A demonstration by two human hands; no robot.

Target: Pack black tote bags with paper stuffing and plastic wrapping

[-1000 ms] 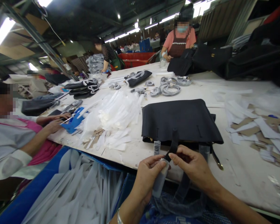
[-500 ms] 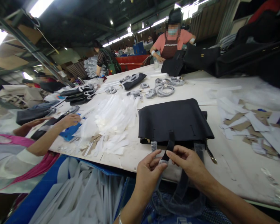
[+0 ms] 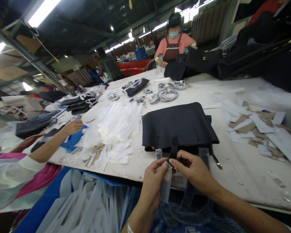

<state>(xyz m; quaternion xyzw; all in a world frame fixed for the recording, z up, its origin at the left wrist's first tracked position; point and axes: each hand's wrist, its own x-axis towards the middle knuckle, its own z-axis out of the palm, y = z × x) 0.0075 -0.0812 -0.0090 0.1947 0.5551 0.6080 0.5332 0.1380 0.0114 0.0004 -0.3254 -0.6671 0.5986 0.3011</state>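
Closer together than in the previous head view, your left hand (image 3: 150, 181) and right hand (image 3: 199, 171) now meet at the black strap (image 3: 174, 145), and the pale sleeve (image 3: 165, 187) hangs below your left fingers, where it was barely visible. Across on your left, the co-worker's hand (image 3: 74, 127) remains raised near the blue plastic (image 3: 74, 140).

In the head view now, your left thumb and forefinger pinch the top of the sleeve at the strap; your right thumb and fingertips pinch the strap just beside them. Your other fingers are curled or partly hidden. The black bag (image 3: 179, 126) lies flat along the near edge of the table (image 3: 249, 191), its strap side towards you.

As for covering, the short tab (image 3: 158, 153) and the wider tab (image 3: 204, 155) already look wrapped in film, as does the loop (image 3: 194, 216) hanging by your lap. Between the bag and your fingers, the strap looks bare; whether the sleeve is fastened, you can't tell from here.

The film pile (image 3: 111, 123) sits left of the bag, paper scraps (image 3: 254, 126) lie towards the right edge, and wrapped coils (image 3: 168, 94) rest beyond it. Nothing blocks your fingertips, though the hanging loop is close beneath your hands and could snag, and the metal-tipped zip end (image 3: 217, 160) pokes out near your right forearm.
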